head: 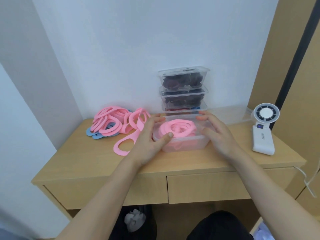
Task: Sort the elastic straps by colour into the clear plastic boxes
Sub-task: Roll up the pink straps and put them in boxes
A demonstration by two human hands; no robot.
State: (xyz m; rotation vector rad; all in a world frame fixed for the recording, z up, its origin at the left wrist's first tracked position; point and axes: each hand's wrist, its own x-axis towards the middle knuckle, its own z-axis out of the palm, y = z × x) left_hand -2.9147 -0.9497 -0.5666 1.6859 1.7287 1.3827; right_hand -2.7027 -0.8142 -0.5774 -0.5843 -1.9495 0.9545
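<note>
Counter (86,158) of pale wood, with a drawer (207,186) under its front edge, carries everything, pushed back toward the white wall so the near strip is free for working.

A stack of clear plastic boxes (183,87) stands at the back. The upper two are lidded and packed with dark straps, apparently finished and parked out of the way. The bottom one shows red and blue through its side.

To the left lies a loose pile of pink straps (110,123) over a few blue straps (90,134), seemingly the unsorted stock, and a single pink strap (124,146) trails from it toward the left hand.

The front box (187,145) sits just before the stack, heaped with coiled pink straps that rise to its rim or above. Whether a lid covers it I cannot tell.

Both hands bracket this box. The left hand (150,137) is at its left end, fingers fairly straight along the far corner and thumb pressing near the front rim. The right hand (218,134) is spread over the right end. They are apart, clamped on nothing. My guess is that they are pressing the springy straps down or seating a lid.

Behind the right hand lies another clear container (230,113), seemingly empty.

A white handheld fan (265,129) rests at the right edge, well clear of the work. The grey lettering on its handle appears to read MINISO.
</note>
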